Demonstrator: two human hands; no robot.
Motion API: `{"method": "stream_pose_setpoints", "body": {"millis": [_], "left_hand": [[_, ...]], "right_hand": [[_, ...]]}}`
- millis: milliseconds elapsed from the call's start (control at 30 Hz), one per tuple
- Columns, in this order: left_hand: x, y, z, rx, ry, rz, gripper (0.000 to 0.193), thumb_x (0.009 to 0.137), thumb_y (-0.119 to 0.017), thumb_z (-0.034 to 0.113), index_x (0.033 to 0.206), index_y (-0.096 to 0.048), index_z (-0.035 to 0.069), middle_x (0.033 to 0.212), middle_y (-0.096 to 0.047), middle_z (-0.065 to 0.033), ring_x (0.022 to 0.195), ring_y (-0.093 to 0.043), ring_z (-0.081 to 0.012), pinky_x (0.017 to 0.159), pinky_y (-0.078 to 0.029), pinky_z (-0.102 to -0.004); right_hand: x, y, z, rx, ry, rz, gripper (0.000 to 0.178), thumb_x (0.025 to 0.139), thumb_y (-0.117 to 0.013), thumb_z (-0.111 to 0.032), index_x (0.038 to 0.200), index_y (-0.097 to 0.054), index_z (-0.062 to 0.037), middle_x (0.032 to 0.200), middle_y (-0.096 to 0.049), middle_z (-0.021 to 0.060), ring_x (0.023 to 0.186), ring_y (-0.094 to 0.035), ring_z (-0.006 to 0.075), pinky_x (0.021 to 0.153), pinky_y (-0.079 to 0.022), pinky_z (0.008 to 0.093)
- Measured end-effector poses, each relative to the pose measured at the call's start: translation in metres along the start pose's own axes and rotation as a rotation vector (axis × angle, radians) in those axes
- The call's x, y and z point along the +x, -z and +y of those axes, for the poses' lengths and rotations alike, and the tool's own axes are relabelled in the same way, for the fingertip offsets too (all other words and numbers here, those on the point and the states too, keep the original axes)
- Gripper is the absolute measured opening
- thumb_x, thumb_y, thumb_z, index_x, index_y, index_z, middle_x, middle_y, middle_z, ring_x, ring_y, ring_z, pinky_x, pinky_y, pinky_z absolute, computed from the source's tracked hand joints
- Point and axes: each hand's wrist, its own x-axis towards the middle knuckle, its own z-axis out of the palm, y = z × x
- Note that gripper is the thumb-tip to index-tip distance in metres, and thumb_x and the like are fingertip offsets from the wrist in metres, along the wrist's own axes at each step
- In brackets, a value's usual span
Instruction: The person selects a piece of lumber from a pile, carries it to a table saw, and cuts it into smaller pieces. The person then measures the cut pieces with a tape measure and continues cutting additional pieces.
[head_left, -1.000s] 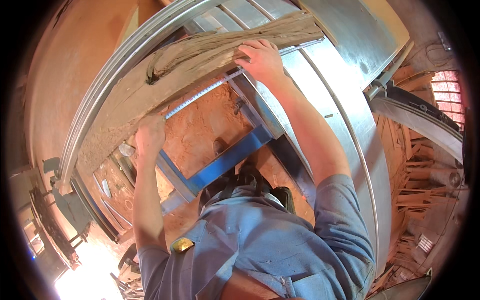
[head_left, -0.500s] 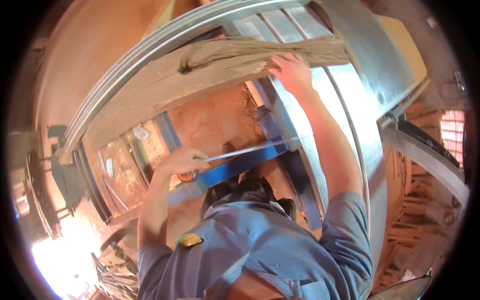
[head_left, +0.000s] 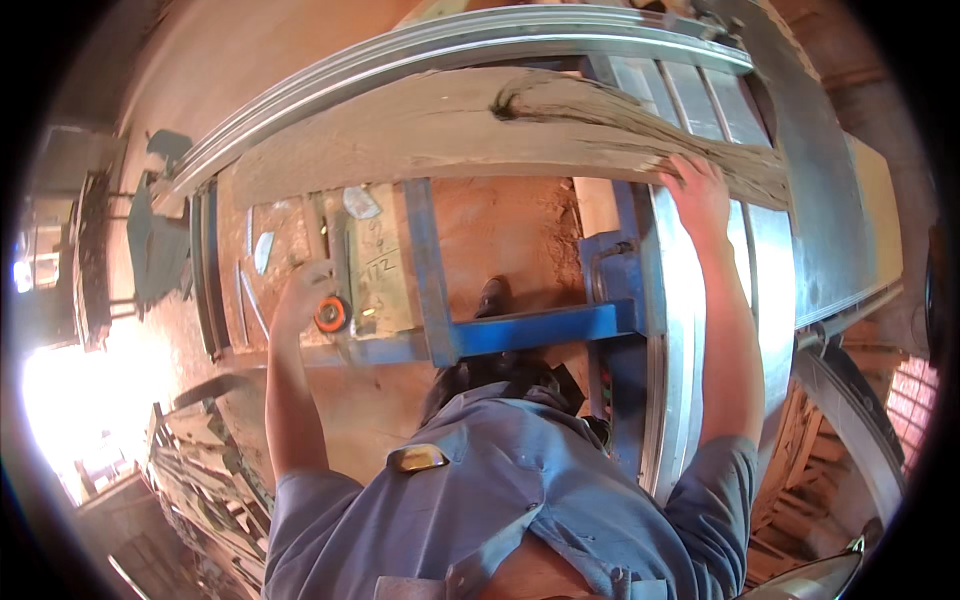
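Observation:
A long wooden slab [head_left: 390, 130] with a dark knot and cracked grain lies across the saw table [head_left: 675, 330] and its blue side frame [head_left: 540, 328]. My right hand [head_left: 697, 195] rests on the slab's near edge, toward its right end, fingers spread over the wood. On the left, my left hand [head_left: 303, 295] hovers over or touches a pale board with handwritten marks [head_left: 375, 245]. Right beside its palm is an orange round tape measure [head_left: 332, 314]. Blur over the fingers hides whether they hold the tape measure. Its blade is not visible.
A silver metal rail [head_left: 430, 55] runs along the slab's far side. A translucent offcut [head_left: 361, 203] and thin strips lie on the left boards. Scrap wood [head_left: 215, 450] is piled at lower left. A curved grey metal piece [head_left: 850, 430] stands at the right.
My left hand has moved left with the tape measure, and the stretched blade is gone from sight. The view has turned. My right hand remains on the slab.

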Motion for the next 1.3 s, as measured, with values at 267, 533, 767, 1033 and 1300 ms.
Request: {"method": "stream_pose_setpoints", "body": {"millis": [267, 533, 767, 1033, 1300], "left_hand": [[0.038, 0.082, -0.066, 0.257, -0.183, 0.264, 0.024, 0.082, -0.068, 0.017, 0.082, -0.06, -0.006, 0.069, -0.054, -0.0153, 0.064, -0.053, -0.0179, 0.063, -0.044, -0.0355], [0.07, 0.085, -0.05, 0.639, -0.396, 0.708, 0.036, 0.086, -0.071, 0.023, 0.116, -0.065, 0.005, 0.102, -0.066, -0.0215, 0.096, -0.063, -0.0392, 0.083, -0.05, -0.0478], [0.026, -0.111, 0.089, 0.517, -0.996, -0.166, 0.05, 0.084, -0.071, 0.038, 0.116, -0.063, 0.0, 0.117, -0.065, -0.0184, 0.111, -0.06, -0.0355, 0.093, -0.05, -0.0443], [0.035, -0.209, 0.112, 0.871, -0.538, -0.81, 0.064, 0.079, -0.072, 0.056, 0.1, -0.069, -0.004, 0.088, -0.07, -0.0251, 0.09, -0.068, -0.042, 0.082, -0.054, -0.0493], [0.016, -0.221, 0.113, 0.876, -0.546, -0.738, 0.064, 0.08, -0.072, 0.058, 0.102, -0.067, -0.002, 0.092, -0.07, -0.0236, 0.091, -0.068, -0.0418, 0.078, -0.054, -0.0495]], "right_hand": [[0.006, 0.004, -0.043, -0.008, 0.028, -0.01, 0.036, 0.088, -0.071, -0.028, 0.119, -0.068, -0.0093, 0.119, -0.064, 0.0109, 0.109, -0.058, 0.0376, 0.094, -0.048, 0.0467], [0.012, 0.008, -0.066, -0.027, -0.018, -0.064, 0.038, 0.089, -0.069, -0.027, 0.122, -0.066, -0.0097, 0.121, -0.063, 0.0126, 0.115, -0.056, 0.0374, 0.097, -0.047, 0.0465], [0.037, -0.024, -0.043, 0.06, -0.024, -0.031, 0.035, 0.086, -0.071, -0.027, 0.116, -0.069, -0.0109, 0.116, -0.065, 0.0103, 0.105, -0.059, 0.0371, 0.09, -0.049, 0.0457], [0.038, -0.027, -0.013, 0.118, -0.081, 0.011, 0.035, 0.086, -0.072, -0.027, 0.116, -0.068, -0.0114, 0.115, -0.066, 0.008, 0.107, -0.059, 0.0338, 0.089, -0.05, 0.043], [0.025, -0.028, -0.002, 0.067, -0.073, 0.029, 0.032, 0.086, -0.071, -0.034, 0.112, -0.068, -0.0154, 0.11, -0.066, 0.0052, 0.105, -0.061, 0.031, 0.088, -0.052, 0.0405]]}}
